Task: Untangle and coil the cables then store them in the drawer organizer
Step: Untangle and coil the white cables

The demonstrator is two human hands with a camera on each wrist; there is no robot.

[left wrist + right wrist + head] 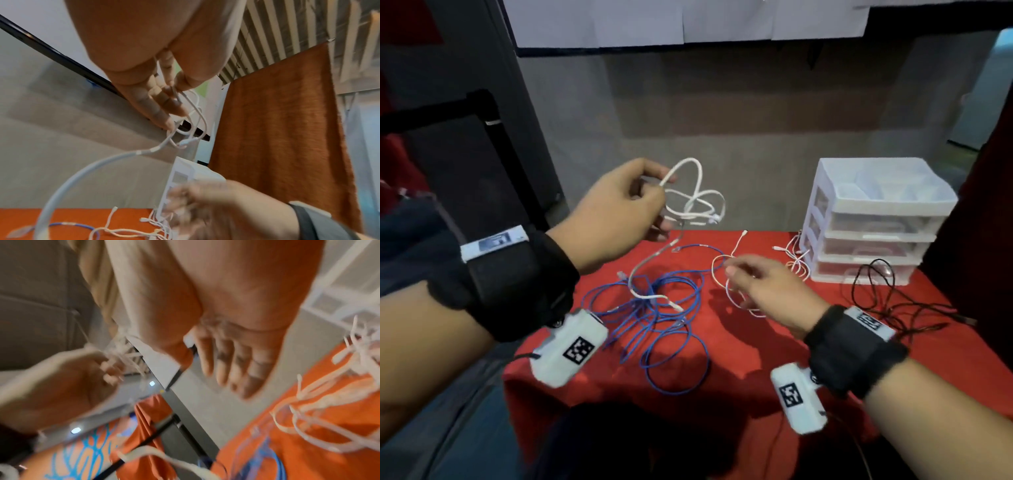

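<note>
A: White cable is pinched in the left hand, held up above the surface at about 11 o'clock, loops dangling, tail dropping onto the blue cable.

B: And the right grip?

A: Right hand hangs low over a thin white cable near the centre, fingers loosely spread; too blurred in the wrist view to tell whether it touches.

B: The drawer organizer?

A: At 2 o'clock, drawers closed. A black cable lies just in front, more white cables at its left foot.
</note>
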